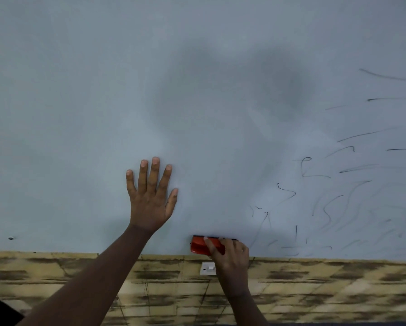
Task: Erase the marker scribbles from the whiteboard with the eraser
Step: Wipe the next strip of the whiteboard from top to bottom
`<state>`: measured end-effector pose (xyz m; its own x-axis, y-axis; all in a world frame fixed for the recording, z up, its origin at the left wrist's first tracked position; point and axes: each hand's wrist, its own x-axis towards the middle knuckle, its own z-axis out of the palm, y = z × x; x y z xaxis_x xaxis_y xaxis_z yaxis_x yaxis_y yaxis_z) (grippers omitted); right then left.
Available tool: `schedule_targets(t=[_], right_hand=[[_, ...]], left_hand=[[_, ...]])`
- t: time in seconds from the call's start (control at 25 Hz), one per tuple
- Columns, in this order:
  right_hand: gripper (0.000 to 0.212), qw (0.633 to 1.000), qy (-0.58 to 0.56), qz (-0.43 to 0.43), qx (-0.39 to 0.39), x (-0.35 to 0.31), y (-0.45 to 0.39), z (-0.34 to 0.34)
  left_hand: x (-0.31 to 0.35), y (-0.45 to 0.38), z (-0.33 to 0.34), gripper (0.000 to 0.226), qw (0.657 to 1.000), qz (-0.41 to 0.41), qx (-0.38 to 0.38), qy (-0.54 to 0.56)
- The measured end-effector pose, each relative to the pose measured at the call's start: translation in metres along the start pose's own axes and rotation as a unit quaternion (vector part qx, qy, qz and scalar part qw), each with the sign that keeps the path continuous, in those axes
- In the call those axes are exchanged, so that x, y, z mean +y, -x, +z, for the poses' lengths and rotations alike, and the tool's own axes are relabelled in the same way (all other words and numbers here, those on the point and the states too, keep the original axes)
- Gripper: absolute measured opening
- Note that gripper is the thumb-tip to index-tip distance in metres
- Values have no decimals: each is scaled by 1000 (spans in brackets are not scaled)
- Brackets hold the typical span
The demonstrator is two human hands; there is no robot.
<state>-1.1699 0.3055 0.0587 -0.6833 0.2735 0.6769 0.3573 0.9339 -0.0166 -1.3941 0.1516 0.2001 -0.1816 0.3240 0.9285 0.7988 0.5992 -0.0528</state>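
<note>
The whiteboard (pixel 103 90) fills most of what I see, pale grey-blue, with a dim smudged shadow near its middle. Its left and centre carry no lines; the marker scribbles (pixel 352 184) crowd the right side, thin dark strokes and loops running from mid-height down to the board's lower edge, some of them faded to grey smears.

Below the board runs a wall (pixel 315 290) patterned in yellowish brick shapes with dark blotches. A small white switch plate (pixel 208 268) sits on it just under the board's edge, beside my right wrist.

My left hand (pixel 150 198) lies flat against the board, left of centre and low, palm to the surface, the fingers (pixel 155 170) straight and spread wide, thumb out to the right. It holds nothing.

My right hand (pixel 230 255) is at the board's bottom edge, its fingers curled over the red eraser (pixel 202 247) and gripping it from the right end. The eraser lies level, its dark felt strip pressed to the board, just left of the lowest scribbles and well right of my left hand.

Two small dark screw heads (pixel 11 238) mark the board near its lower corners.
</note>
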Motion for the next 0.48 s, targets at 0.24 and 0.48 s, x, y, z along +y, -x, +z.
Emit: schedule_targets(t=[0.24,0.48], right_hand=[[51,739,-317,576,147,12,-9,-43],[38,621,-436,645,86,-26,1,-13]], left_hand=[[2,15,4,82,1000,-3,-10,10],[18,31,11,81,999,-36,-9,29]])
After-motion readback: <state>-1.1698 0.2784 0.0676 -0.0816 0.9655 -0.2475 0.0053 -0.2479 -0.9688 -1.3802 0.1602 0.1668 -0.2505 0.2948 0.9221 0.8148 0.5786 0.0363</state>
